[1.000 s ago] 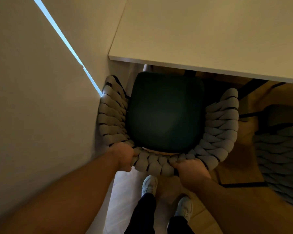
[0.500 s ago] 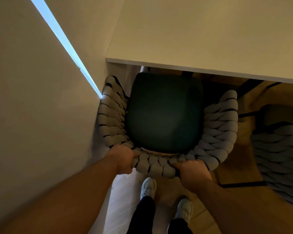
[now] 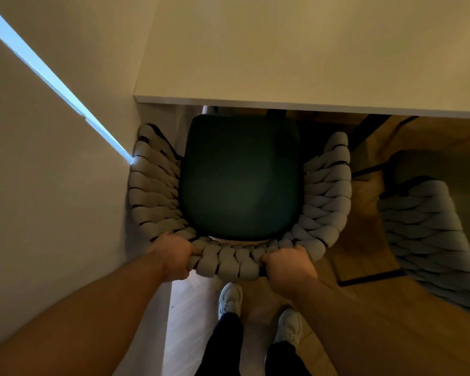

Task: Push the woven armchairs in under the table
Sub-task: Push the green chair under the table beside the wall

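Both hands are clamped on the chair back. The left hand (image 3: pixel 174 257) and the right hand (image 3: pixel 289 267) each curl their fingers round the thick grey braid at the rear rim of the woven armchair (image 3: pixel 228 263), one near each back corner. Compared with a second ago, the grip is unchanged and the chair has barely crept forward. Its dark green seat cushion (image 3: pixel 239 177) still lies almost wholly in the open, with only its front edge about level with the near edge of the pale counter (image 3: pixel 310 50). The chair's left arm sits right against the wall (image 3: pixel 52 213). A second woven armchair (image 3: pixel 429 234) stands to the right, apart, and also looks mostly out. The first push seems hardly begun, and the tight wall side could make the chair scrape or jam.
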Demonstrator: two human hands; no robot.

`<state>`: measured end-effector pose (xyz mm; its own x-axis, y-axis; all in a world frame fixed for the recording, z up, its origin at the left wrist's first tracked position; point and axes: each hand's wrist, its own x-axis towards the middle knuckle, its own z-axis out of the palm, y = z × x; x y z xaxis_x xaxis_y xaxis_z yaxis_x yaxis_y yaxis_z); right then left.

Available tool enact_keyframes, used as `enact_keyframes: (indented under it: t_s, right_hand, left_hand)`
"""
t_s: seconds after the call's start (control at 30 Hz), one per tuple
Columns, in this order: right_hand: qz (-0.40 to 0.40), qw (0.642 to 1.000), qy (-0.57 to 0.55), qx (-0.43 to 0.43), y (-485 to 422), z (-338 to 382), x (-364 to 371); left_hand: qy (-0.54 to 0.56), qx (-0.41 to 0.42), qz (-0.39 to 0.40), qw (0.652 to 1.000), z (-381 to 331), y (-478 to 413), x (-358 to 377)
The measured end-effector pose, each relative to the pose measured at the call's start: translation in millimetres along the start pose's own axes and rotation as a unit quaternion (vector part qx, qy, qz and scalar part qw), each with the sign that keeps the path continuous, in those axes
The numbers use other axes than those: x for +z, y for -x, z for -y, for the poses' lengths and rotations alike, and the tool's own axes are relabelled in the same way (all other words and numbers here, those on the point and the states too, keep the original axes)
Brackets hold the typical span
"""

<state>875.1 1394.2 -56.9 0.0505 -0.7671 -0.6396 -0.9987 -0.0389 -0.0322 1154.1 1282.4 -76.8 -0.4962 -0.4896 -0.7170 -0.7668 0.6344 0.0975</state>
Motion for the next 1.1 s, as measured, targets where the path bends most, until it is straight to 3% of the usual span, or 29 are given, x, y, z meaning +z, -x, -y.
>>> enact_keyframes:
  t_s: [0.17, 0.33, 0.5, 0.6, 0.7, 0.87, 1.1]
  right_hand:
    - [-0.006, 1.0, 0.005, -0.018, 1, -10, 1]
    - [0.037, 0.999, 0.01, -0.013, -9, -16, -12]
    - [-0.035, 0.998, -0.037, -0.021, -10, -22, -10]
    - [0.005, 0.998, -0.047, -0.035, -9, -24, -14]
    - [-0.033, 0.999, -0.033, -0.014, -5, -19, -10]
    - [-0.004, 0.999, -0.042, -0.006, -13, -20, -8]
    - [-0.051, 0.997, -0.059, 0.004, -20, -26, -22]
  left_hand:
    - [0.023, -0.013, 0.037, 0.999, -3, -7, 1]
    - [0.012, -0.01, 0.004, 1.0, -2, -14, 0]
    - [0.007, 0.002, 0.008, 1.0, 0, -16, -10]
    - [0.003, -0.005, 0.009, 1.0, -3, -17, -7]
    - [0.0, -0.003, -0.01, 1.0, -5, -14, -8]
    - [-0.007, -0.004, -0.041, 0.999, -2, -16, -8]
    - [-0.008, -0.005, -0.067, 0.998, 3, -24, -26]
